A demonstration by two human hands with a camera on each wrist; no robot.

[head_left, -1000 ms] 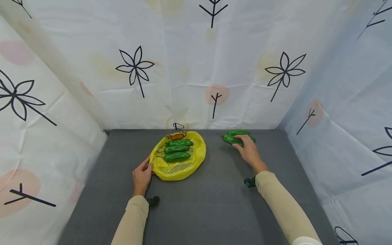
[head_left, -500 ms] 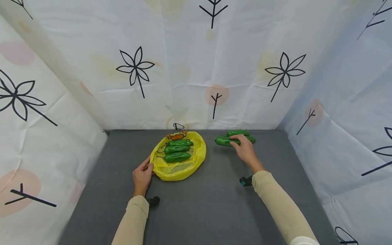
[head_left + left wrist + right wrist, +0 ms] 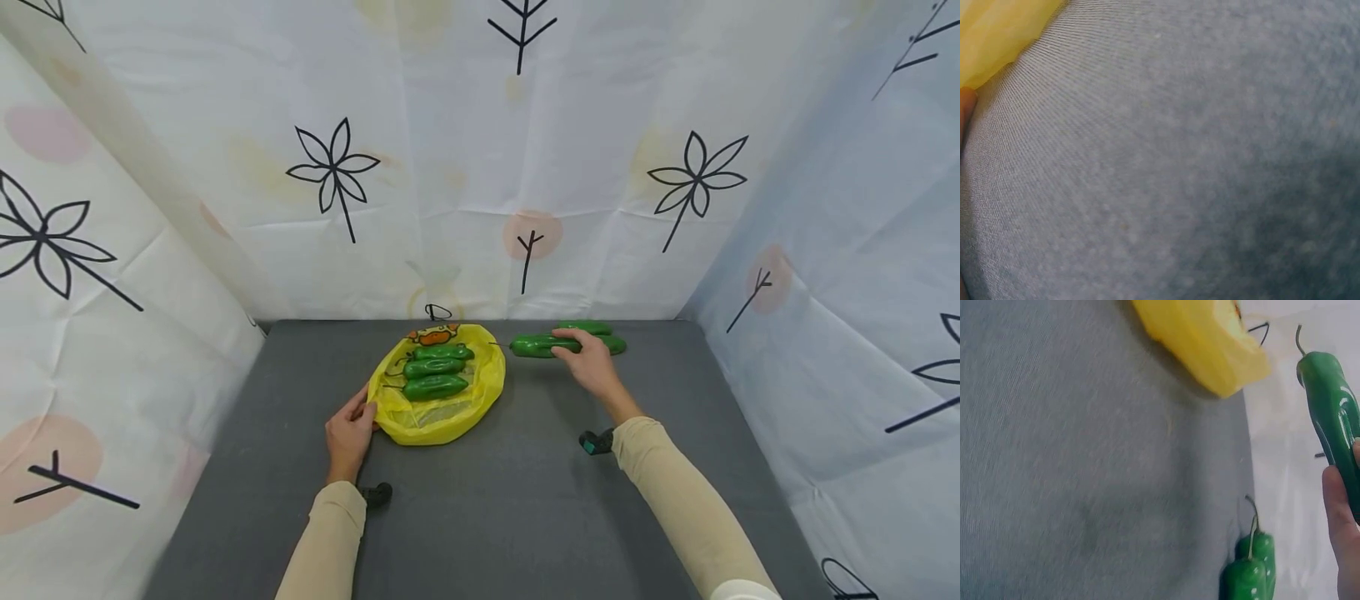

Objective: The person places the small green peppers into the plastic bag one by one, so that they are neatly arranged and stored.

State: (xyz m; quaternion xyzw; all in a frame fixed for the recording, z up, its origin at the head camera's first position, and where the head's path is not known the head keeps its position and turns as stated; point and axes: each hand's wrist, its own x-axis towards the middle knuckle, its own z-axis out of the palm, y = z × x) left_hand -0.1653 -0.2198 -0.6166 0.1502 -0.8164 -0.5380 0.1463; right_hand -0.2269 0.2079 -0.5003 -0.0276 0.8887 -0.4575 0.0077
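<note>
White sheet backdrop (image 3: 457,117) with black line-drawn plants, behind and both sides; dark grey table (image 3: 480,517). Held green pepper (image 3: 531,346): right of the bag, up off the table, roughly level, stem pointing left toward bag's right rim. Right hand (image 3: 592,367) grasping it, thumb and fingers pinched round it. Two loose peppers (image 3: 1247,578) lie just beyond and behind that hand, far right. Yellow bag (image 3: 431,433), far left of center, mouth open, three bagged peppers (image 3: 435,386) inside, side by side, stems left. Left hand (image 3: 351,432) touches bag's left rim; can't tell if pinching. Beige sleeves (image 3: 326,533), black wrist devices (image 3: 377,495).
</note>
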